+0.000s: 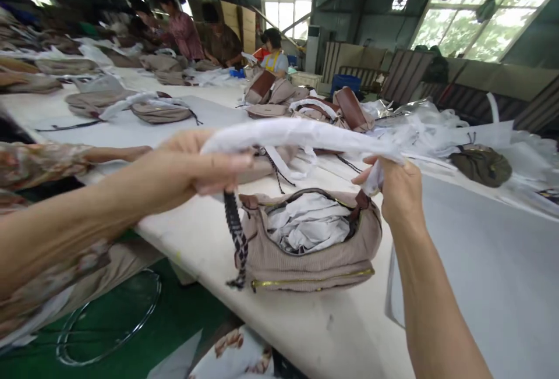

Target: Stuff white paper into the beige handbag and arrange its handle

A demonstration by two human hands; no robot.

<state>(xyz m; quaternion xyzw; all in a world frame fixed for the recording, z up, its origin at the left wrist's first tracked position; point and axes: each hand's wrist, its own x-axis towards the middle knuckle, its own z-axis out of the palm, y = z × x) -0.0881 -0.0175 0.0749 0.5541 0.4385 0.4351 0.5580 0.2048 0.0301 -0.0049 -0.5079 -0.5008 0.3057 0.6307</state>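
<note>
A beige ribbed handbag (pixel 305 262) lies on the white worktable (pixel 480 262), its top open and stuffed with white paper (pixel 310 225). Above it I hold a strap wrapped in white tissue (pixel 301 133) stretched between both hands. My left hand (pixel 192 169) grips its left end, where a dark braided cord (pixel 236 239) hangs down beside the bag. My right hand (pixel 399 187) pinches the right end of the wrapped strap.
More beige and brown bags (pixel 301 102) and loose white wrapping (pixel 428 123) lie across the table. A dark olive bag (pixel 480 165) sits at the right. Several people work at the far end (pixel 275 56). A green floor and a metal ring (pixel 109 321) lie below left.
</note>
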